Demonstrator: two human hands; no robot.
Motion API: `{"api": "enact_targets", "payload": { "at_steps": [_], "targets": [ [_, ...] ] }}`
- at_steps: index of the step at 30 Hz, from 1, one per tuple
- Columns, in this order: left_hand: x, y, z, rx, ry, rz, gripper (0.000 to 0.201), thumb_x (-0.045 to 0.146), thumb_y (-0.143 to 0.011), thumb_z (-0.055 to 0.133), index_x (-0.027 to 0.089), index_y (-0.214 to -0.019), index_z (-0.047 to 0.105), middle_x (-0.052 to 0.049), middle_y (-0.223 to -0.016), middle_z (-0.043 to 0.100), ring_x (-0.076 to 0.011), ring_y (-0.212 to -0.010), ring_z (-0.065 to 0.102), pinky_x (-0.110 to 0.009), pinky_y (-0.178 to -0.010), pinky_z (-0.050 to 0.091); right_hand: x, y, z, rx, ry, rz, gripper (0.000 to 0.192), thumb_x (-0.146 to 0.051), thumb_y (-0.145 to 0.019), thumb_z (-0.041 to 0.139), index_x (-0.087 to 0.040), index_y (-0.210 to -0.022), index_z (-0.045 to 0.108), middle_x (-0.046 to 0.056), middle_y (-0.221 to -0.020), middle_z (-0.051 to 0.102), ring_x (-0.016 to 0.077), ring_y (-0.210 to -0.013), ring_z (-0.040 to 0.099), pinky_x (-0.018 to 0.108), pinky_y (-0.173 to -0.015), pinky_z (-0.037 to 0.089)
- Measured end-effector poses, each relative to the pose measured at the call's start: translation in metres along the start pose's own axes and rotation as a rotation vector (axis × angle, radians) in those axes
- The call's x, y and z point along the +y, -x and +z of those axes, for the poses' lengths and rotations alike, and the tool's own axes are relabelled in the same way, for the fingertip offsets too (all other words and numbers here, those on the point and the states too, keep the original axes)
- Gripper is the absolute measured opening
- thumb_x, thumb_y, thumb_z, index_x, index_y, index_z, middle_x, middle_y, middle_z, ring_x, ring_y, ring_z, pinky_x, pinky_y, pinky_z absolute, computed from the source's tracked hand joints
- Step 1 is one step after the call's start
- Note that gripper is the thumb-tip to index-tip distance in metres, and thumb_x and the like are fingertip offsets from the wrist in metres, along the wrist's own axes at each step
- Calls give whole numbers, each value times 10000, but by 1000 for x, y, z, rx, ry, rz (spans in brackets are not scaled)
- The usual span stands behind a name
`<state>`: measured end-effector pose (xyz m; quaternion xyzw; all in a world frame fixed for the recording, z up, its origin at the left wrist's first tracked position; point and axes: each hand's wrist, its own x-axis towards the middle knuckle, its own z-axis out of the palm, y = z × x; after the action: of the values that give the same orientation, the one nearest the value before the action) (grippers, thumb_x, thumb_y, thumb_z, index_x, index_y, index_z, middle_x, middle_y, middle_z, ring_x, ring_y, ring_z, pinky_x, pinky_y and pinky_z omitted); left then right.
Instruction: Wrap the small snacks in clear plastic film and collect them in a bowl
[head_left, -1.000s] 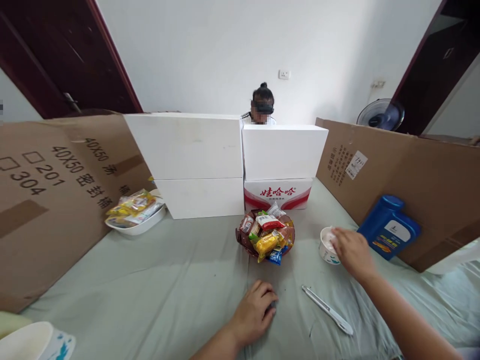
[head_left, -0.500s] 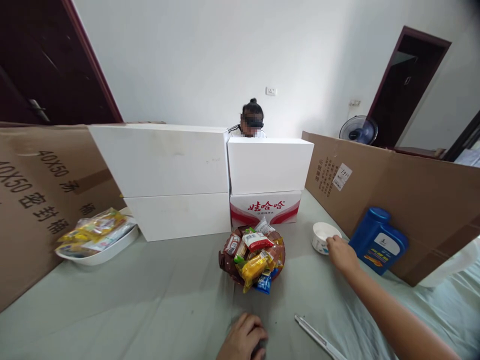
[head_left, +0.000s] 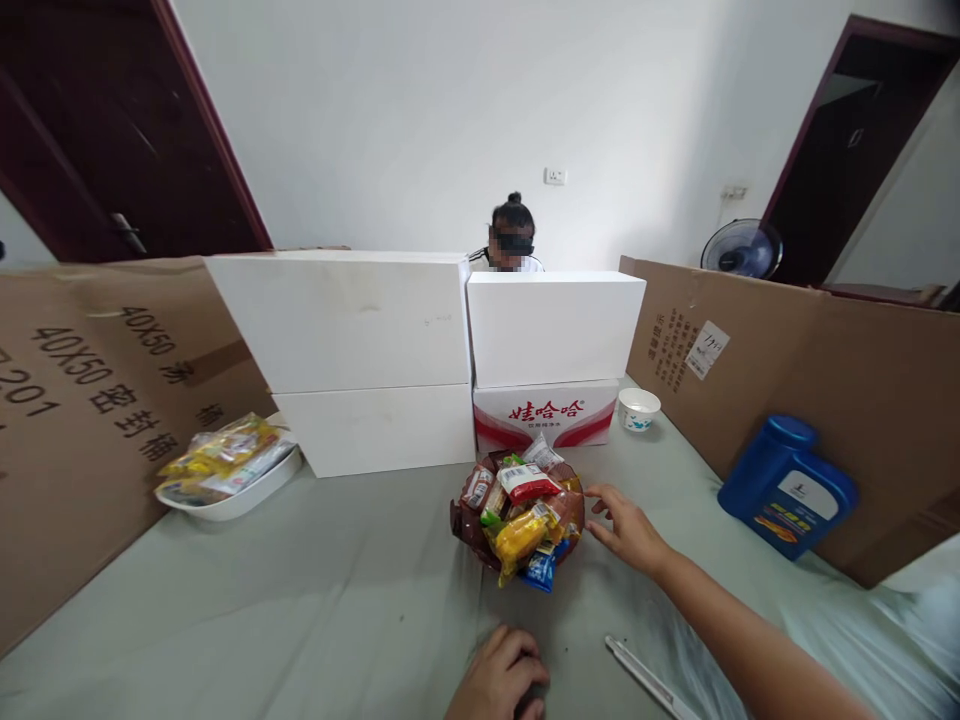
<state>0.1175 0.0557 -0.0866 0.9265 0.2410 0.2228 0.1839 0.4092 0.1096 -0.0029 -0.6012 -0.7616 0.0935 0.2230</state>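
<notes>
A brown-red bowl [head_left: 469, 528] stands in the middle of the cloth, heaped with several wrapped snacks, among them a yellow packet [head_left: 519, 538], a red-and-white packet [head_left: 529, 483] and a blue packet [head_left: 540, 567]. At its right rim is my right hand [head_left: 628, 530], fingers apart and holding nothing. My left hand [head_left: 501, 672] rests on the cloth at the near edge, fingers curled; a dark patch under them is too hidden to identify. A small white paper bowl [head_left: 639, 412] stands upright beside the red-and-white carton.
Stacked white boxes [head_left: 367, 365] and a printed carton [head_left: 546, 415] form a wall, with a person [head_left: 513, 235] behind. Cardboard panels [head_left: 90, 400] flank the sides. A white dish of packets [head_left: 244, 492] is left; a blue bottle [head_left: 787, 490] and a white pen-like stick [head_left: 649, 680] lie right.
The small white bowl has moved away from me to beside the carton. My right hand has let go of it and moved left to the snack bowl. My left hand stays put.
</notes>
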Motion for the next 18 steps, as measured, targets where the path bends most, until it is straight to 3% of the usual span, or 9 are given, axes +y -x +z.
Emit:
{"api": "enact_targets", "payload": {
  "at_steps": [2, 6, 9, 15, 18],
  "targets": [
    [2, -1, -3, -8, 2, -4, 176, 133, -772, 606, 193, -938, 613, -68, -976, 613, -201, -869, 572, -304, -747, 487, -5, -1, -2, -24, 6, -12, 446, -242, -823, 594, -227, -1257, 495, 83, -1282, 557, 170, -1010, 614, 300, -860, 501],
    [3, -1, -3, 3, 15, -13, 205, 109, -750, 601, 200, -933, 613, -62, -975, 619, -202, -874, 579, -303, -754, 492, -13, 0, -11, -91, 60, -31, 296, -327, -784, 684, -251, -1056, 598, 49, -1106, 642, 225, -997, 627, 335, -855, 492],
    [2, -1, -4, 20, 36, 15, 166, 143, -780, 591, 202, -933, 614, -64, -972, 624, -206, -883, 579, -310, -767, 492, -11, 19, -17, -97, 110, -5, 269, -378, -804, 664, -236, -1023, 599, 74, -1106, 637, 252, -964, 640, 368, -835, 495],
    [-8, 2, 17, 51, 39, -25, 119, 201, -775, 624, 200, -893, 637, -65, -953, 614, -203, -859, 554, -318, -761, 474, 37, 89, -31, 37, 227, 274, 315, -458, -865, 515, -255, -1103, 548, 87, -1286, 542, 229, -944, 652, 339, -739, 510],
    [-12, 3, 30, 68, 29, -68, 91, 217, -773, 636, 195, -860, 647, -63, -934, 606, -196, -839, 539, -316, -747, 464, 67, 99, -37, 116, 262, 439, 347, -506, -859, 478, -237, -1067, 546, 100, -1222, 541, 215, -847, 655, 327, -656, 500]
  ]
}}
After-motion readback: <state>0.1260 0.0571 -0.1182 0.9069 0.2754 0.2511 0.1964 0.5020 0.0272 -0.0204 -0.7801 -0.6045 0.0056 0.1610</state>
